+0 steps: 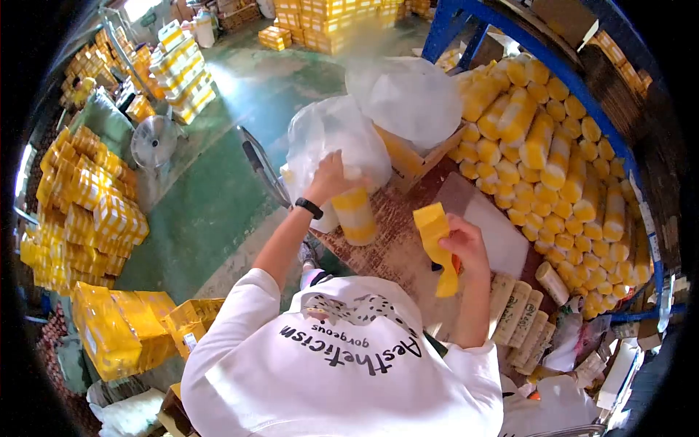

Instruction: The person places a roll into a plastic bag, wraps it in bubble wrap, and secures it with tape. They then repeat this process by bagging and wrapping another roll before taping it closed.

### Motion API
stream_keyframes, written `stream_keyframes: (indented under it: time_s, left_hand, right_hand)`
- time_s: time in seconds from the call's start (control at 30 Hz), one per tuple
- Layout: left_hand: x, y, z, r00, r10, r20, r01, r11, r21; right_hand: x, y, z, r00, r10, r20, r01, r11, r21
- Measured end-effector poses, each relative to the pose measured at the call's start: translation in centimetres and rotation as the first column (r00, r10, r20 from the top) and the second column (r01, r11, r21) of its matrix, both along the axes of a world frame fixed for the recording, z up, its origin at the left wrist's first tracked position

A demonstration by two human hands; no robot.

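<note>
My left hand, with a black band on its wrist, has its fingers closed on a clear plastic bag; they are partly hidden in its folds. Just below that hand stands a roll wrapped in yellow and white, on the brown table. To the right, my right hand is raised over the table and pinches a curled strip of yellow tape. A small red-orange bit shows by its fingers; I cannot make out what it is.
Behind the bag is a second plastic bag over an open cardboard box. Yellow-ended rolls are piled high inside a blue frame. Several pale rolls lie at right. Yellow cartons and a fan stand left.
</note>
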State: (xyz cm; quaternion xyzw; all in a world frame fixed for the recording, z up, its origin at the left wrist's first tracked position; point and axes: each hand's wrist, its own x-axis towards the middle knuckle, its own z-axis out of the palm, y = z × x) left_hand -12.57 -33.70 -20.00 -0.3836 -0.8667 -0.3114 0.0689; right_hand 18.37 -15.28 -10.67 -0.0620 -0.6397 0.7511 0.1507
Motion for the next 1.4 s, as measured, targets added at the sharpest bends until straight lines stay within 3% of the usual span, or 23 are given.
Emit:
stream_keyframes:
  time_s: [0.1, 0.17, 0.27, 0.37, 0.47, 0.5, 0.57, 0.67, 0.77, 0.87, 1.17, 1.3, 1.4]
  left_hand:
    - [-0.2, 0.3, -1.9, 0.986, 0.026, 0.166, -0.034, 0.998, 0.048]
    - [3.8, -0.9, 1.3, 0.976, 0.082, 0.203, -0.128, 0.967, 0.221]
    - [7.4, -1.2, 0.7, 0.989, 0.061, 0.134, -0.109, 0.916, 0.386]
    - [10.9, -2.0, -0.3, 0.995, -0.027, 0.097, -0.020, 0.891, 0.453]
    - [13.7, -2.3, -1.8, 0.996, -0.064, 0.056, 0.026, 0.860, 0.510]
    - [14.4, -1.8, -2.3, 0.970, -0.174, 0.167, 0.020, 0.748, 0.663]
    - [15.1, -2.3, -1.4, 0.984, -0.147, 0.098, 0.064, 0.812, 0.580]
    - [15.3, -2.5, -1.5, 0.990, -0.115, 0.087, 0.051, 0.842, 0.538]
    - [15.4, -2.4, -2.1, 0.988, -0.093, 0.120, 0.015, 0.847, 0.531]
    - [15.4, -2.5, -1.6, 0.987, -0.104, 0.119, 0.031, 0.867, 0.498]
    - [15.6, -1.9, -2.6, 0.990, -0.116, 0.079, 0.071, 0.898, 0.433]
    - [15.8, -1.9, -2.2, 0.996, -0.088, 0.009, 0.073, 0.878, 0.472]
    - [15.6, -1.5, -3.3, 0.989, -0.120, 0.089, 0.044, 0.800, 0.598]
  right_hand:
    - [0.4, -0.9, 1.0, 0.999, 0.041, 0.014, -0.040, 0.998, -0.048]
    - [0.1, -0.4, 0.6, 0.985, 0.171, 0.008, -0.170, 0.982, -0.080]
    - [-0.6, -1.3, 0.2, 0.981, 0.115, 0.156, -0.081, 0.974, -0.210]
    - [-3.7, -3.4, 0.0, 0.988, 0.121, 0.101, -0.094, 0.967, -0.235]
    - [-7.1, -5.2, -0.2, 0.969, 0.183, 0.169, -0.142, 0.964, -0.227]
    - [-8.1, -5.4, -0.9, 0.964, 0.209, 0.162, -0.162, 0.950, -0.267]
    - [-9.9, -5.7, -2.6, 0.956, 0.259, 0.136, -0.201, 0.920, -0.338]
    - [-10.9, -6.8, -0.2, 0.916, 0.318, 0.245, -0.228, 0.914, -0.336]
    - [-12.1, -6.4, -3.3, 0.933, 0.194, 0.302, -0.191, 0.981, -0.041]
    - [-12.2, -6.3, -4.9, 0.943, 0.052, 0.330, -0.081, 0.994, 0.074]
    - [-12.0, -4.5, -6.3, 0.936, -0.121, 0.329, -0.056, 0.875, 0.482]
    - [-12.1, -4.9, -5.8, 0.927, -0.100, 0.361, -0.112, 0.846, 0.521]
    - [-12.4, -5.1, -6.0, 0.918, -0.103, 0.383, -0.109, 0.863, 0.493]
